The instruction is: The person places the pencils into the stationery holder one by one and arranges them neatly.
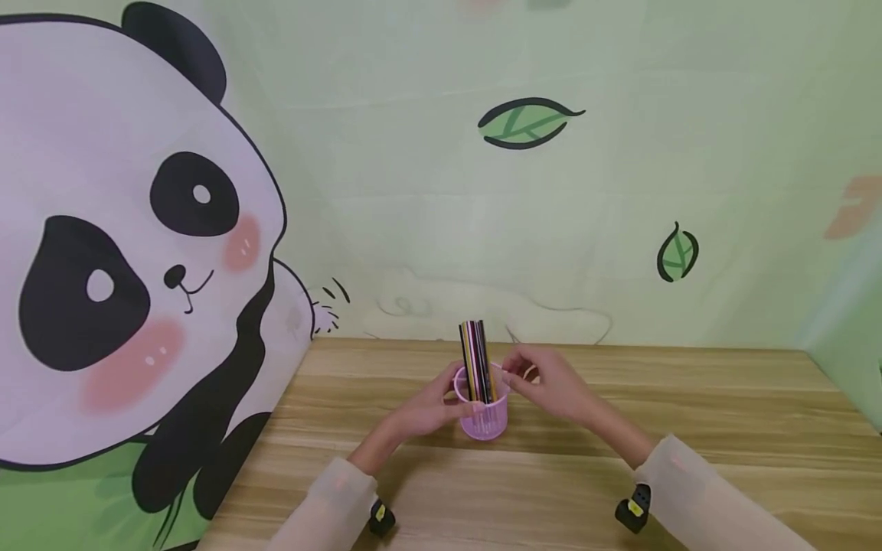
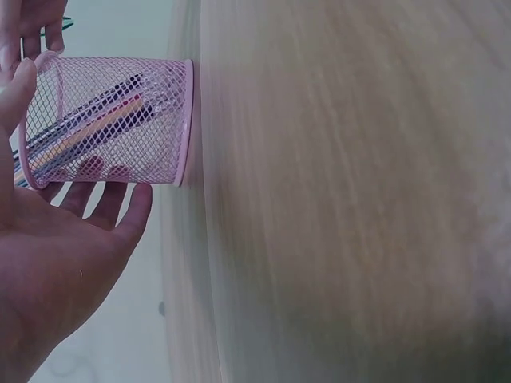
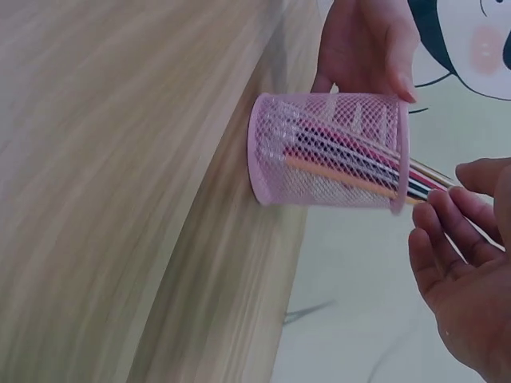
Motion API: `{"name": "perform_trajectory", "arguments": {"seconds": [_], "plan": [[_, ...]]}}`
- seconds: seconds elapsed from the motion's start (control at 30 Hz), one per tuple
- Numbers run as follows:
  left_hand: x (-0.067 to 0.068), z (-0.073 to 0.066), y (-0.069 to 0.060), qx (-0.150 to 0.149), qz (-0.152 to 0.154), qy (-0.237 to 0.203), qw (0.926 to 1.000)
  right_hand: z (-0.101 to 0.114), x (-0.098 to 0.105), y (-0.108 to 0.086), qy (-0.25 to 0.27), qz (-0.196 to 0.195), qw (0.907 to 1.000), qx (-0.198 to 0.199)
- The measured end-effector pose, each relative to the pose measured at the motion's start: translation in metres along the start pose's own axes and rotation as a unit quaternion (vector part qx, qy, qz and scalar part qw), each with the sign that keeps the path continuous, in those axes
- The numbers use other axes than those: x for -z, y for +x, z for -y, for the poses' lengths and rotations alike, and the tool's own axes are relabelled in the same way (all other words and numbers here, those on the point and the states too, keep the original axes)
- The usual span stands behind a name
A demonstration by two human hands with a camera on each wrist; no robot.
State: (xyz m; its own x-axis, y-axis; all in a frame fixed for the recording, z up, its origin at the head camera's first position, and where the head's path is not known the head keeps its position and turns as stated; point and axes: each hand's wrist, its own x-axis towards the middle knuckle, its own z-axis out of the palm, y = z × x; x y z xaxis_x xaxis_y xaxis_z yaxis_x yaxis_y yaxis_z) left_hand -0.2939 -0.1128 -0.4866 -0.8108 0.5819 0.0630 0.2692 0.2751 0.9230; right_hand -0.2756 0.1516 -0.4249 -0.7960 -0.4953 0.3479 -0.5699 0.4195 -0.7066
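A pink mesh pen cup (image 1: 485,428) stands upright on the wooden table, with several pencils (image 1: 475,356) leaning left in it. My left hand (image 1: 427,405) grips the cup from its left side, thumb across the near rim. In the left wrist view, the fingers of that left hand (image 2: 72,247) lie around the back of the mesh cup (image 2: 160,120). At the right of the rim is my right hand (image 1: 551,381), its fingers loosely bent. The right wrist view has this right hand (image 3: 471,255) close to the pencils' upper part, thumb and fingertips apart. Whether it touches the rim is unclear.
The wood-grain table (image 1: 620,413) spreads out to both sides of the cup. Behind it hangs a pale green backdrop (image 1: 413,191) with printed leaves and a large panda (image 1: 186,268) at left. A small black device (image 1: 634,509) sits at each wrist.
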Motion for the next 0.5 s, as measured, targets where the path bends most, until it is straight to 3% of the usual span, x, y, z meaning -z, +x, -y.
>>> {"name": "perform_trajectory", "arguments": {"seconds": [0.27,0.5], "plan": [[-0.003,-0.002,-0.005,0.003,-0.007,-0.002,1.0,-0.003,0.03,-0.04,-0.029,-0.01,0.9994,-0.017],[-0.002,-0.007,-0.011,0.013,-0.023,-0.019,0.9995,-0.003,0.07,-0.074,-0.067,-0.036,0.997,-0.014]]}}
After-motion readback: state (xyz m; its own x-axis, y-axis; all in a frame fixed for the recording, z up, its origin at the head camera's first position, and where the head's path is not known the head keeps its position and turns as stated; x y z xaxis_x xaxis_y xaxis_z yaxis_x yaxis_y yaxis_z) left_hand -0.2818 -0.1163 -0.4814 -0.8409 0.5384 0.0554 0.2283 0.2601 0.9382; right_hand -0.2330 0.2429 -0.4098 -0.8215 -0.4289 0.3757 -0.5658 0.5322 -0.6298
